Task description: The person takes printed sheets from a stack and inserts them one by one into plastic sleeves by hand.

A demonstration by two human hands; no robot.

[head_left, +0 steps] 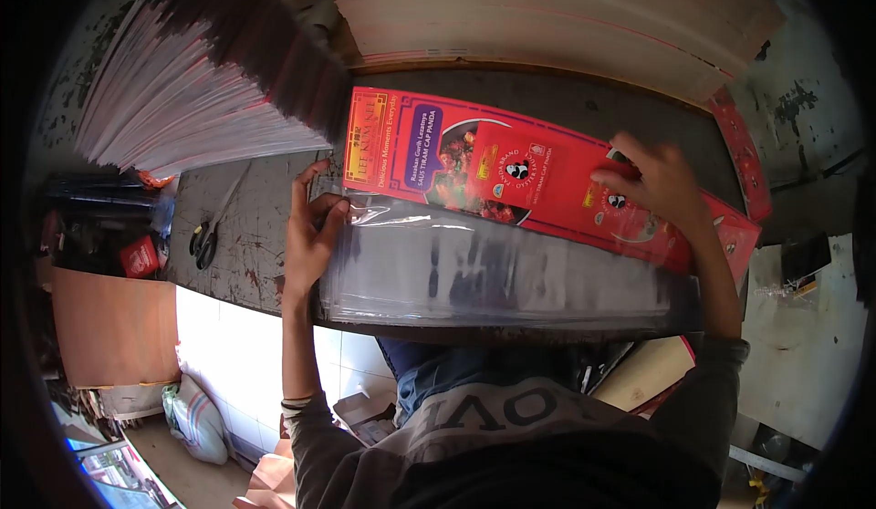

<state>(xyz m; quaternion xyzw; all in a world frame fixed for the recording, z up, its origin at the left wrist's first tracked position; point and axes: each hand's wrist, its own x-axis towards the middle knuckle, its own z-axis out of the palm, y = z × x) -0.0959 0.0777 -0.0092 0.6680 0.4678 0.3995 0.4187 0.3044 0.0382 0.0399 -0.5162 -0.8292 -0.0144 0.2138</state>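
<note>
Beside open tabletop [251, 235], left hand [315, 226] pinches edge of clear plastic [511, 272]; right hand [659, 182] spreads over red card [520, 176].

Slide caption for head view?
Left hand at clear plastic sheets, right hand over red printed sheet, scissors on worktop.

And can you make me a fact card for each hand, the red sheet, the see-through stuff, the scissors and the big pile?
Left hand: at the clear plastic, left edge; grip unclear
Right hand: over the red sheet, thumb and fingers apart
Red sheet: panda and food pictures
Clear plastic: nearer the person than the red sheet
Scissors: on the table
Big pile: far left
</note>
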